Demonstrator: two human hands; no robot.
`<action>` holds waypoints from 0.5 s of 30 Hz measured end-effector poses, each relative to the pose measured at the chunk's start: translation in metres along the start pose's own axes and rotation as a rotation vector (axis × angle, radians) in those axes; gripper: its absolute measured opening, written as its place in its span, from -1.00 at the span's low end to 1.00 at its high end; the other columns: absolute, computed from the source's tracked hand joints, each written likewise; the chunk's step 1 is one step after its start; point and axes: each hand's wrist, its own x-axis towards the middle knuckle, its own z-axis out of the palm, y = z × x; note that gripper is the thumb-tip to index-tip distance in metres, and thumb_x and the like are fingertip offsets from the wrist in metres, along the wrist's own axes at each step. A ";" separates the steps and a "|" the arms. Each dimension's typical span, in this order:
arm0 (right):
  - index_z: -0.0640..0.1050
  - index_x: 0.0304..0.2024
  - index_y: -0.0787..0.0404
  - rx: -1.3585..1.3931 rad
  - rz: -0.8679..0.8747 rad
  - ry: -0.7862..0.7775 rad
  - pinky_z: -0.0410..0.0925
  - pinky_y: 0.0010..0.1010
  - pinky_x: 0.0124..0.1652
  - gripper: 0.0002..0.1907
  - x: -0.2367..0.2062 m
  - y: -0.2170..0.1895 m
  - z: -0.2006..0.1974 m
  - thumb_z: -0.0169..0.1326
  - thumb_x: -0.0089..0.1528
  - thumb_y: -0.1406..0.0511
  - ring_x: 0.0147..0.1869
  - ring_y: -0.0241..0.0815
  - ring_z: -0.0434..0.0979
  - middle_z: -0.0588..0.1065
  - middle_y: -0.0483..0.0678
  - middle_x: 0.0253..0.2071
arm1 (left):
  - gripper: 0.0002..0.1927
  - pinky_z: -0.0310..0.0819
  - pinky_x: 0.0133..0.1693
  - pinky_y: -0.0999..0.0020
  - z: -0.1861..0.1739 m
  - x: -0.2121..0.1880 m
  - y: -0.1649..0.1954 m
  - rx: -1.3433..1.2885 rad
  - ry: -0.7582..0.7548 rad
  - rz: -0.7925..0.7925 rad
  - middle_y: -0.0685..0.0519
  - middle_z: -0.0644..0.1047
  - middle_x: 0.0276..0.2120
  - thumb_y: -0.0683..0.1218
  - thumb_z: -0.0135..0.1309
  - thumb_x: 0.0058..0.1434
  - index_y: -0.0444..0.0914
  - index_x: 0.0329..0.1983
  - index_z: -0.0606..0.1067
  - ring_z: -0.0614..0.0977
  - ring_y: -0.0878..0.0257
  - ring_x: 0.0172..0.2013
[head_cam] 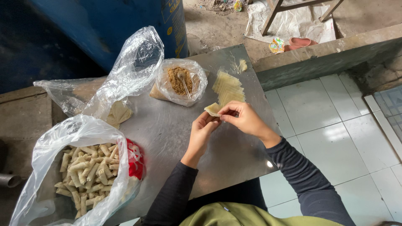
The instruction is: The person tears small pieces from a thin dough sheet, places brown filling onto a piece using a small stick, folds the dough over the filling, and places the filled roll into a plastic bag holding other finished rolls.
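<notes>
- Our left hand [202, 130] and right hand [242, 118] both pinch one wrapper [212, 109], just below the wrapper stack [228, 88].
- We judge rolling underway; the next move needs a tight, even tuck.

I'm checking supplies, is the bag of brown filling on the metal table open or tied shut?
Open. The clear filling bag has its mouth rolled back, brown filling exposed, and a spoon standing in it.

We see soft, even daylight, faint shadows, mild glare on the steel desk [167, 125] and tiles [331, 138]; focus is sharp throughout.
</notes>
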 end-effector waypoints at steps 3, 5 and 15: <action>0.65 -0.19 0.32 0.250 0.067 -0.115 0.47 -0.50 -0.14 -0.88 0.003 0.012 -0.007 0.21 0.24 0.40 -0.17 -0.38 0.61 0.63 -0.10 -0.24 | -0.59 0.52 0.11 0.37 0.002 -0.001 0.000 0.082 0.016 0.029 -0.04 0.59 0.03 -0.21 0.08 0.36 -0.42 0.25 0.41 0.62 0.28 0.03; 0.67 -0.18 0.33 0.273 0.130 -0.105 0.44 -0.49 -0.18 -0.88 0.004 0.016 -0.010 0.22 0.25 0.40 -0.20 -0.36 0.56 0.61 -0.08 -0.26 | -0.64 0.56 0.04 0.41 0.003 0.000 -0.001 0.137 0.056 0.043 0.01 0.62 -0.04 -0.17 0.09 0.35 -0.41 0.17 0.46 0.65 0.34 -0.04; 0.64 -0.13 0.32 0.334 0.151 -0.052 0.40 -0.52 -0.08 -0.85 0.003 0.016 0.001 0.17 0.30 0.35 -0.11 -0.41 0.54 0.60 -0.17 -0.21 | -0.75 0.44 -0.34 0.50 0.004 -0.005 -0.001 0.548 0.290 0.127 0.06 0.60 -0.36 -0.12 0.23 0.35 -0.45 -0.11 0.59 0.52 0.45 -0.36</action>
